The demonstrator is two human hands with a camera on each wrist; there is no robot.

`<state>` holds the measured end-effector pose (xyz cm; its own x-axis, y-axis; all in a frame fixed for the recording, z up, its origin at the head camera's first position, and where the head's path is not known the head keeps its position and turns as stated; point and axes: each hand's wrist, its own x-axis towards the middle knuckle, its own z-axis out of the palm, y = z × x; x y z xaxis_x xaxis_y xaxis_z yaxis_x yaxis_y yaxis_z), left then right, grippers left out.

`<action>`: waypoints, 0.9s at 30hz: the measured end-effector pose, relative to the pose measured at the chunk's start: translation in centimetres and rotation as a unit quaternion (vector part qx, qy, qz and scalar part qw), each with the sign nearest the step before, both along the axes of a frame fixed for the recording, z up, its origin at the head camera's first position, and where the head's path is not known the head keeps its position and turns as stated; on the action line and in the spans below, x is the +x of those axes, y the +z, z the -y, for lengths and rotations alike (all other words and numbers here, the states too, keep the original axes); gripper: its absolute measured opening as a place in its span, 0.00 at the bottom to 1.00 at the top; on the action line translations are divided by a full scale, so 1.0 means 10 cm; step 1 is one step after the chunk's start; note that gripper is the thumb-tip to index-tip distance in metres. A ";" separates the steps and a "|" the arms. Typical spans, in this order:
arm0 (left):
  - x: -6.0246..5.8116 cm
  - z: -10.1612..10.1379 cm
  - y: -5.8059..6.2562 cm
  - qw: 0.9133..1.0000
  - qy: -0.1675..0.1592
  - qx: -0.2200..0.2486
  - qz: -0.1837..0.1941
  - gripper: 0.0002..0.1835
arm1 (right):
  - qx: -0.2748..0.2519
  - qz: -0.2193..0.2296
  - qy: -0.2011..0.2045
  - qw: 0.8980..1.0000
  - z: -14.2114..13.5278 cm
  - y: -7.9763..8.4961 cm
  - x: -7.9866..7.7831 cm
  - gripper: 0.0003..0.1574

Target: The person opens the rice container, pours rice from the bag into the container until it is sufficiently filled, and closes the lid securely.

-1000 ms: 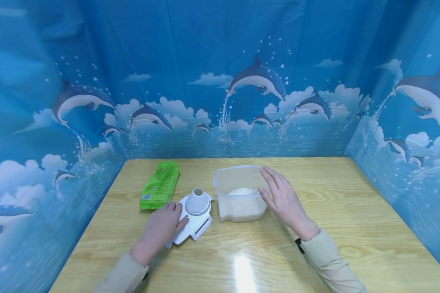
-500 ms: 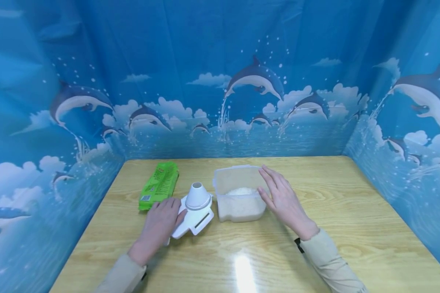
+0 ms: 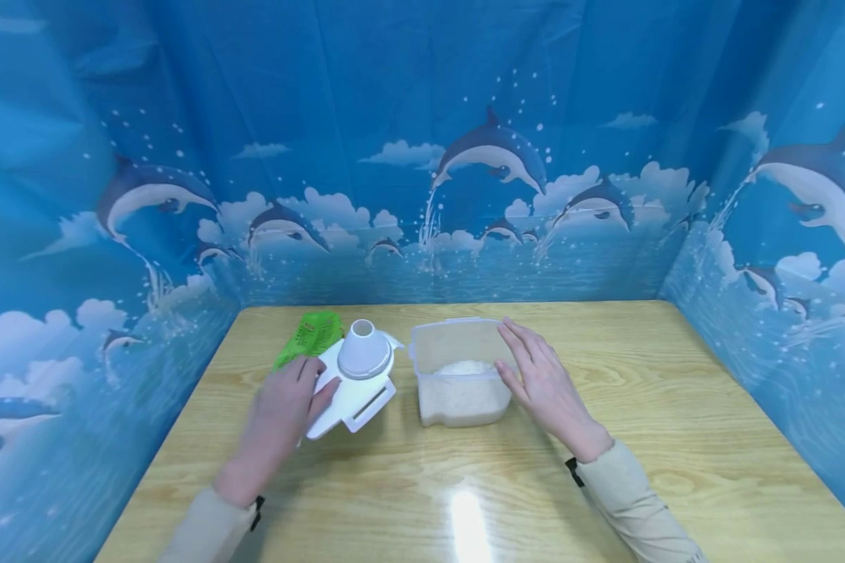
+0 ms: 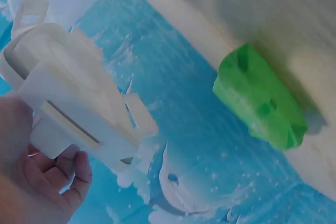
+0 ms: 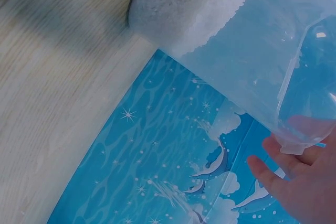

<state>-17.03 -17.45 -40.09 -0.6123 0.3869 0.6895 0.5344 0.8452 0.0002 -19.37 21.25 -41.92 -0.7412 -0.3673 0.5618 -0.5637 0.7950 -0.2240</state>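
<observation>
In the head view my left hand (image 3: pixel 282 407) grips a white lid (image 3: pixel 355 403) by its left edge, with the thumb on top. A cone-shaped spout (image 3: pixel 363 352) rises from that lid, and slotted side clips show. The left wrist view shows the lid's (image 4: pixel 79 98) underside, raised in the air. At the centre stands a clear plastic container (image 3: pixel 465 410) partly filled with white rice-like grains (image 3: pixel 465 367). Straight fingers of my right hand (image 3: pixel 552 395) rest against its right side; in the right wrist view the fingertips (image 5: pixel 265 174) lie at its rim.
A green packet (image 3: pixel 313 332) lies at the back left of the wooden table (image 3: pixel 648 375), partly hidden behind the lid and my left hand. Blue dolphin-printed curtains (image 3: pixel 422 156) close off the back and both sides.
My left hand has lifted the lid off the table and moved it up and slightly left, so it now covers part of the green packet. My right hand and the container have stayed put.
</observation>
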 end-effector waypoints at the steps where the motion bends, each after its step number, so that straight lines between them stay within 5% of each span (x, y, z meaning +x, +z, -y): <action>1: 0.00 0.02 0.03 1.000 0.000 0.003 0.000 0.17 | 0.000 0.000 0.000 1.000 0.00 0.00 0.00 0.37; 12: 0.02 0.03 0.32 1.000 -0.009 0.012 -0.012 0.18 | -0.001 0.001 -0.001 1.000 0.00 -0.02 -0.01 0.37; 27: -0.25 -0.48 0.54 0.997 -0.068 0.018 0.009 0.16 | 0.001 0.000 -0.003 1.000 -0.01 -0.02 -0.01 0.39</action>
<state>-19.54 -12.60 -34.70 -0.5677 0.4430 0.6939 0.6443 0.7637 0.0395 -19.46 21.31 -42.13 -0.7432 -0.3635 0.5617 -0.5587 0.7990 -0.2222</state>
